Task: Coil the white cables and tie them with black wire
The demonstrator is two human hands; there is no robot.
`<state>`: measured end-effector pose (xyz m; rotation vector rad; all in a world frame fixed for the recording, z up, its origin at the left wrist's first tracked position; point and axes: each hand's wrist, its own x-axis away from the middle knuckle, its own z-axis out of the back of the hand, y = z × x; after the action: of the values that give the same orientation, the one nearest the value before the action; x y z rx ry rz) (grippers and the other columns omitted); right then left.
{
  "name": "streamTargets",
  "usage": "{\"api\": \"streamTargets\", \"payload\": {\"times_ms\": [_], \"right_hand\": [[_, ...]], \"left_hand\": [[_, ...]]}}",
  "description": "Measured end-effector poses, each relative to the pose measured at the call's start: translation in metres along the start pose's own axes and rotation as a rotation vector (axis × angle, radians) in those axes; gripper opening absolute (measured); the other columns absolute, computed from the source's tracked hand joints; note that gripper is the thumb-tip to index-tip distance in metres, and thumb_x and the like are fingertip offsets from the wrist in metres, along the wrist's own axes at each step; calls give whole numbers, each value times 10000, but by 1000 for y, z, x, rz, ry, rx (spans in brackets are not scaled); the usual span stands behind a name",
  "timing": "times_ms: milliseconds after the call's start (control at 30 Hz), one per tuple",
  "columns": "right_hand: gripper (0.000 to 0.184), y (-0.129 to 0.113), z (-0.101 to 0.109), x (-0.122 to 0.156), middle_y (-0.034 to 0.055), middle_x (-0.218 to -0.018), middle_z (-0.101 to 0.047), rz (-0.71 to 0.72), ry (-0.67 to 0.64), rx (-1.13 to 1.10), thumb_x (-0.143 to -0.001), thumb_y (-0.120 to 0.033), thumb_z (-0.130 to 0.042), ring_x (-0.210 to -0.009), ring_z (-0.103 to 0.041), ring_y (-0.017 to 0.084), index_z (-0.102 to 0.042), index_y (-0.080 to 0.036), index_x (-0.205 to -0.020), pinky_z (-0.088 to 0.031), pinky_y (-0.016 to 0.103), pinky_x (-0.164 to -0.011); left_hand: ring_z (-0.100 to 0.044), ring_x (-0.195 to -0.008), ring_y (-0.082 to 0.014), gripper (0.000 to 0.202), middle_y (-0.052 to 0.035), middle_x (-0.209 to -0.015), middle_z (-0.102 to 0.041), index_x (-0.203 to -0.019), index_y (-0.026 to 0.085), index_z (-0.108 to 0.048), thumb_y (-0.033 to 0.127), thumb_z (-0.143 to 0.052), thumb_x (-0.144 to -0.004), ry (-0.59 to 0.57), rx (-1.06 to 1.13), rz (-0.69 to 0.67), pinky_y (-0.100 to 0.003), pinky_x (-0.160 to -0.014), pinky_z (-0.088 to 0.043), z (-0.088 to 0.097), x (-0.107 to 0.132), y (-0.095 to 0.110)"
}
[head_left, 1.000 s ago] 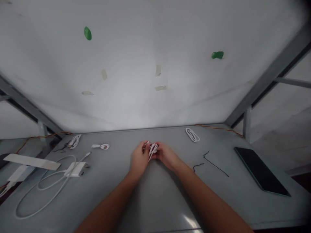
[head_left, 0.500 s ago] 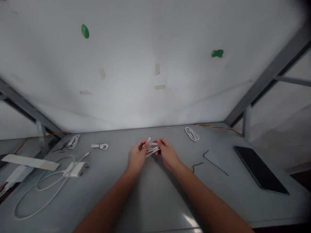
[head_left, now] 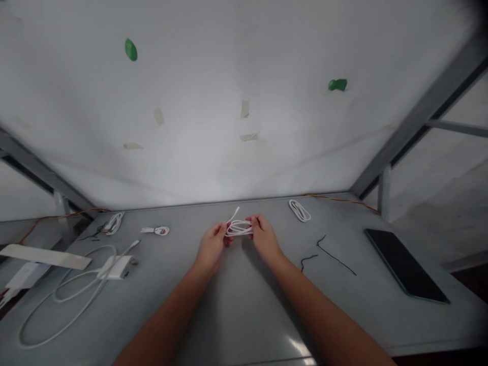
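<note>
partly hidden | white cable (head_left: 239, 229) | left hand (head_left: 211, 247), right hand (head_left: 264, 238) gripping it | loop ends covered

**Grey counter (head_left: 381, 315) beneath a white panel (head_left: 190, 76)**

Two green blobs (head_left: 130, 50) sit high on the panel, one upper left and one upper right, with four strips of tape (head_left: 244, 109) near its middle. A grey metal frame (head_left: 419, 117) runs down both sides, and an upright post (head_left: 384, 193) stands at right. Pale floor (head_left: 438, 213) shows right of the counter. The light is dim, brightest low on the panel, with glare at the counter's bottom edge.
</note>
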<state>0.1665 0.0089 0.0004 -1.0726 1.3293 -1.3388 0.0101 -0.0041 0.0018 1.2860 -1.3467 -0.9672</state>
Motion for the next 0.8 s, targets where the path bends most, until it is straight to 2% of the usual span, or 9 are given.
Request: {"api": "streamTargets", "payload": {"times_ms": [100,200,333,400,500,600,667,733,800], "right_hand": [[357,4,-3,2,-6,-678,-595,-58,-23,-31,-889,-562,-548,-564,-520,157,-645,-224,-827,-401,275,-526],[339,2,-9,7,-5,-680,-605,-198,-66,-173,-874,-540,-569,-570,-533,150,-639,-217,-800,-406,259,-510],[422,-7,-14,12,6,-642,-605,-348,-128,-428,-887,-590,-525,-510,-506,131,-621,-200,-762,-360,246,-460],[427,-12,-14,13,9,-639,-599,-374,-129,-497,-873,-601,-553,-514,-507,126,-608,-197,-745,-350,240,-454],[402,-17,-13,15,-3,-652,-587,-341,-154,-540,-818,-600,-652,-518,-487,120,-589,-206,-769,-300,230,-425],[403,-18,-12,16,-23,-666,-580,-274,-172,-509,-794,-605,-693,-513,-460,119,-611,-219,-876,-244,220,-409],[379,-16,-12,16,-30,-659,-571,-242,-149,-452,-793,-585,-695,-522,-462,119,-605,-224,-869,-261,219,-421],[350,-13,-12,14,-35,-642,-551,-201,-121,-396,-791,-559,-685,-535,-468,121,-569,-228,-799,-307,227,-447],[335,-10,-11,11,-40,-639,-529,-151,-103,-341,-809,-552,-645,-541,-471,128,-532,-238,-780,-350,244,-482]], "left_hand": [[-570,-636,-152,509,-26,-740,-672,-990,157,-757,639,-620,-895,37,-253,-186,-253,-586,-427,0,-1,-1],[-646,-795,-192,455,-59,-896,-723,-1039,187,-739,580,-516,-984,23,-398,-334,-289,-724,-492,-3,1,-1],[-672,-923,-219,420,-77,-983,-723,-1007,206,-700,515,-417,-1044,-30,-516,-433,-339,-854,-507,-10,7,-4],[-675,-946,-225,398,-84,-1024,-719,-1066,209,-671,498,-397,-1054,-31,-541,-440,-354,-871,-510,-12,9,-5],[-674,-966,-225,371,-92,-1083,-712,-1176,213,-624,479,-394,-1058,-26,-543,-459,-367,-888,-513,-11,10,-4],[-651,-981,-223,360,-91,-1039,-691,-1040,208,-643,471,-399,-1056,-82,-574,-558,-366,-913,-501,-10,10,-1],[-637,-985,-223,364,-90,-1019,-676,-974,204,-634,485,-417,-1047,-99,-585,-581,-361,-915,-495,-10,10,0],[-639,-931,-216,376,-84,-1012,-678,-1048,200,-626,513,-417,-1042,-100,-565,-506,-346,-861,-502,-10,11,0],[-629,-797,-202,435,-64,-941,-690,-1178,198,-610,547,-390,-1042,-123,-544,-393,-325,-757,-496,-10,10,-1]]}}
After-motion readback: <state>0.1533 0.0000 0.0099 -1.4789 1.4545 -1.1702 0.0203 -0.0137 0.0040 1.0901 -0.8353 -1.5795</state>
